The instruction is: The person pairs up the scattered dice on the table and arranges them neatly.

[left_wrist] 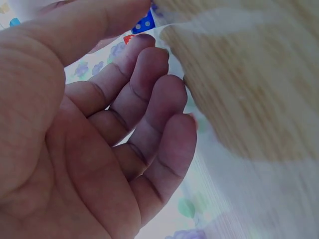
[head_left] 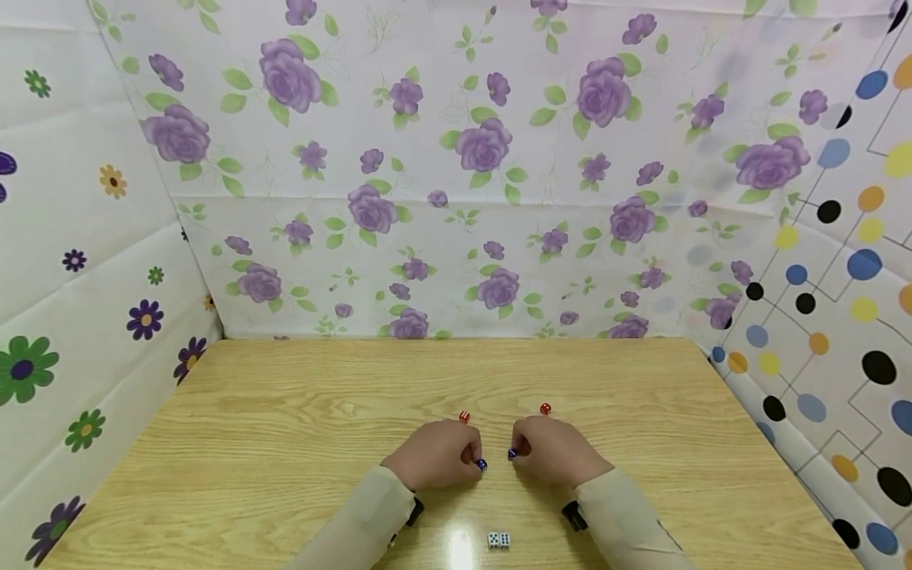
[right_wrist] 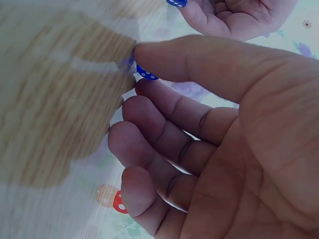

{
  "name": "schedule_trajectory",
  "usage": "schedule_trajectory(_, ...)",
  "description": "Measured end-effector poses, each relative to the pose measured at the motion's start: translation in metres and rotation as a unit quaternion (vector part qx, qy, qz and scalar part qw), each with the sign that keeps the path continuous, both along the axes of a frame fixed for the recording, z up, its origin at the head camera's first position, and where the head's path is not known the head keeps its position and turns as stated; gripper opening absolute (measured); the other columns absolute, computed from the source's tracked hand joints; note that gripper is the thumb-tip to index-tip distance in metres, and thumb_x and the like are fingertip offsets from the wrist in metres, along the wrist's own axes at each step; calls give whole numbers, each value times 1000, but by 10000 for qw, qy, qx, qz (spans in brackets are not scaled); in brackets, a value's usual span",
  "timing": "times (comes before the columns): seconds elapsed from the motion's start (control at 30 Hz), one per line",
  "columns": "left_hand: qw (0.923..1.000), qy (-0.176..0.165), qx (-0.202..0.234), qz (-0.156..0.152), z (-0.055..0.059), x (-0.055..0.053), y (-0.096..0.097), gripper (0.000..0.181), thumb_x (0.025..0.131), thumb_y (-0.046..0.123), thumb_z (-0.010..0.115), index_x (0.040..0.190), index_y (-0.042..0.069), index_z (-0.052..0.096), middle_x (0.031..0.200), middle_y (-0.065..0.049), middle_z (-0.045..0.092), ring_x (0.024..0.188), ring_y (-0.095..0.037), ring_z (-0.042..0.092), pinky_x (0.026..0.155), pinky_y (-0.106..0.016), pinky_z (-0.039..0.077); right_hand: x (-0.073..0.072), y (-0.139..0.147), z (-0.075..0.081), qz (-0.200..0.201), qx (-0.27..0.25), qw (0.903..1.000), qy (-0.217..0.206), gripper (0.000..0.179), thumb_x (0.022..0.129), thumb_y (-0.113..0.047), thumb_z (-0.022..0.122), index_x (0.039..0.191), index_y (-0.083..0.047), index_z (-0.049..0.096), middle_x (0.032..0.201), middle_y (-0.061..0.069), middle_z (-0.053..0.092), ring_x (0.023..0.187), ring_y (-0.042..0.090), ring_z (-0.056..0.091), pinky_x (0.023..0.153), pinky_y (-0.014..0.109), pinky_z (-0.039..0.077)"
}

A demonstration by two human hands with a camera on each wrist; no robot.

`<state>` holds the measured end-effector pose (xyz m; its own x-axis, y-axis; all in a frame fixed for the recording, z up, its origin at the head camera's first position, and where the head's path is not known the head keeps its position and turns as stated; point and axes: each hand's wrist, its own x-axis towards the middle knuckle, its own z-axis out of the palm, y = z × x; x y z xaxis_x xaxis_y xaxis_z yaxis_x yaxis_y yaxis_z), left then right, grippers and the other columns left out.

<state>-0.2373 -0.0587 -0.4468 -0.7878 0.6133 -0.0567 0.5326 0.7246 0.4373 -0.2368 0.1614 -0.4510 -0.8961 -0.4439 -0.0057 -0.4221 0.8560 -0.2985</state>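
Two white dice (head_left: 494,541) lie side by side toward the near edge of the table (head_left: 313,388). Farther in, the left hand (head_left: 438,454) pinches one blue die (head_left: 482,465) and the right hand (head_left: 559,450) another blue die (head_left: 512,454); two red dice (head_left: 465,416) rest beyond, toward the far edge.

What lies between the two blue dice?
Only bare tabletop lies between the left blue die and the right blue die; the head view shows it.
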Motion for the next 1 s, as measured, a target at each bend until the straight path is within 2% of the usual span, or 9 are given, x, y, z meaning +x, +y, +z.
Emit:
schedule_trajectory(0.27, 9998, 192, -95, 51, 1, 2, 2, 11, 83, 30, 72, 79, 25, 63, 69, 17, 53, 60, -2, 50, 60, -22, 43, 4, -5, 4, 246, -14, 9997, 11, 14, 83, -24, 73, 78, -21, 60, 70, -13, 51, 60, 6, 45, 57, 27, 39)
schedule_trajectory(0.57, 9996, 232, -72, 160, 3, 5, 5, 14, 83, 33, 70, 75, 26, 61, 66, 16, 53, 58, -3, 49, 59, -22, 42, 7, -8, 8, 291, -44, 9994, -176, 12, 83, -23, 73, 80, -20, 62, 74, -10, 55, 62, 5, 46, 58, 27, 40)
schedule_trajectory(0.77, 9986, 429, -81, 312, 1, 5, 7, 17, 82, 33, 70, 72, 25, 59, 65, 16, 52, 59, -3, 48, 58, -22, 41, 7, -8, 7, 275, 38, 9995, -174, 13, 84, -26, 72, 79, -23, 60, 71, -13, 51, 61, 5, 46, 57, 26, 39)
schedule_trajectory(1.0, 9984, 485, -6, 278, -1, 5, 8, 11, 82, 28, 70, 74, 24, 62, 66, 17, 52, 58, -2, 49, 58, -22, 42, 6, -9, 3, 453, 4, 9989, -83, 12, 85, -23, 70, 78, -22, 61, 71, -14, 53, 60, 3, 46, 57, 26, 40)
